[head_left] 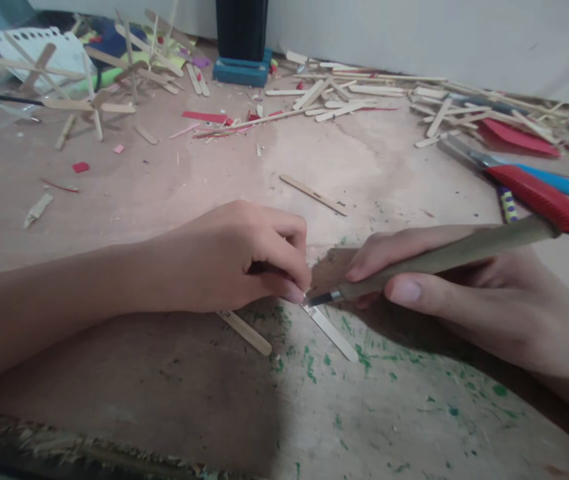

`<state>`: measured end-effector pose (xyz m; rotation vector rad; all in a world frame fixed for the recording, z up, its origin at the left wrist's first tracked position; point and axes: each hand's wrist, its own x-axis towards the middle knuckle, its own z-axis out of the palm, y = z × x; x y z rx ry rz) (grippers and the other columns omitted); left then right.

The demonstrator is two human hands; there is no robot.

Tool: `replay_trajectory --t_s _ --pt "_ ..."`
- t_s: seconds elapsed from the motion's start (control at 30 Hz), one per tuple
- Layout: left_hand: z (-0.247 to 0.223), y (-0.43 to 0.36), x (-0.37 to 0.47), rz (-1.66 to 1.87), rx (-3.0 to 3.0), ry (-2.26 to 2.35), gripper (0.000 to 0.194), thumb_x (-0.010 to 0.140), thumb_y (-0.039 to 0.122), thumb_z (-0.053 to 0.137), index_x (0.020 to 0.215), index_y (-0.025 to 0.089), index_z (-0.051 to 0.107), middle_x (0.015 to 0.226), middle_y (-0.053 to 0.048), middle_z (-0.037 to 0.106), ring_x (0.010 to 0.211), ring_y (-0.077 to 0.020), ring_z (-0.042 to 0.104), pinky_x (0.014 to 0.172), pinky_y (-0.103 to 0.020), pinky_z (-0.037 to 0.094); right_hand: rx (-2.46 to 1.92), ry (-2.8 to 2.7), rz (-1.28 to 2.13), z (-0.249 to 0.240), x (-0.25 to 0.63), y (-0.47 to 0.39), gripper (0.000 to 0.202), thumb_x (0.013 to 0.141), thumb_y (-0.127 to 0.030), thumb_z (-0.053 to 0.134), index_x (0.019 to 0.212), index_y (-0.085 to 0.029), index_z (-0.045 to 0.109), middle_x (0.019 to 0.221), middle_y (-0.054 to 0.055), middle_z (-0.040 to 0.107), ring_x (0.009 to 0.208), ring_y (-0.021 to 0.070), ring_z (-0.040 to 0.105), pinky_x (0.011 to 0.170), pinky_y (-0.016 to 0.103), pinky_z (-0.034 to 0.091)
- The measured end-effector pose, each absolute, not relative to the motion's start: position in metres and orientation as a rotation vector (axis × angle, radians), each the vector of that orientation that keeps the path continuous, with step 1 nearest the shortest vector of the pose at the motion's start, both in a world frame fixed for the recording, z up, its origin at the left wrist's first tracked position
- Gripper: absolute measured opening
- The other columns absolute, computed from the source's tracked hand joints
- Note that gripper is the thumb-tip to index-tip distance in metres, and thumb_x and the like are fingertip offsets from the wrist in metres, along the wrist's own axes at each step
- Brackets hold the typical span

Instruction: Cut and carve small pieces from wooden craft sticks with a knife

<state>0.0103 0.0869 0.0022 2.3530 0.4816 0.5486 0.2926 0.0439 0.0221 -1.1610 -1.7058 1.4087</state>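
My left hand (259,260) is closed, with thumb and fingertips pressed at the upper end of a pale craft stick (334,335) lying on the table. The hand hides that end. In my right hand (464,300) is a carving knife with a wooden handle (444,257), gripped between thumb and fingers. Its dark blade (323,299) touches the stick beside my left fingertips. Another craft stick (247,332) lies partly under my left hand. A notched craft stick (313,195) rests on the table beyond both hands.
Loose craft sticks (334,100) lie along the back. Crossed-stick pieces (97,103) stand at the back left, near a dark post on a blue base (242,69). Red-handled pliers (539,197) lie right, close to the knife's handle end. Green paint marks the table (389,413).
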Motion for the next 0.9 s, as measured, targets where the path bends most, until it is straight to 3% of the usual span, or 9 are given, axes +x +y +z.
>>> replay_trajectory --t_s 0.17,0.47,0.6,0.9 --pt "0.001 0.087 0.009 0.565 2.357 0.479 0.015 0.102 0.006 0.080 0.095 0.018 0.086 0.097 0.001 0.076 0.082 -0.0090 0.071 0.078 -0.021 0.050 -1.155 -1.676 1.482 0.015 0.299 0.039 0.015 0.098 -0.053 0.090 0.099 -0.038 0.092 0.087 0.000 0.086 0.076 0.0176 0.080 0.069 0.023 0.065" --pt "0.004 0.078 0.010 0.572 2.424 0.506 0.020 0.106 0.010 0.068 0.096 0.020 0.083 0.098 0.000 0.077 0.085 -0.0126 0.069 0.079 -0.027 0.050 -1.161 -1.635 1.446 0.011 0.298 0.039 0.017 0.099 -0.054 0.091 0.100 -0.036 0.092 0.080 0.001 0.081 0.073 0.0183 0.077 0.065 0.025 0.064" --pt "0.004 0.069 0.013 0.643 2.580 0.514 0.027 0.105 0.010 0.061 0.086 0.019 0.078 0.095 -0.001 0.076 0.085 -0.0166 0.063 0.084 -0.035 0.045 -1.184 -1.607 1.339 0.010 0.299 0.037 0.023 0.098 -0.054 0.091 0.095 -0.031 0.092 0.076 0.002 0.080 0.069 0.0184 0.075 0.063 0.027 0.062" --pt "0.004 0.061 0.018 0.594 2.858 0.461 0.030 0.114 0.016 0.053 0.090 0.021 0.070 0.095 0.001 0.072 0.083 -0.0204 0.059 0.077 -0.040 0.033 -1.196 -1.529 1.257 0.011 0.293 0.038 0.028 0.094 -0.056 0.095 0.085 -0.030 0.091 0.067 0.001 0.075 0.061 0.0177 0.069 0.056 0.030 0.052"
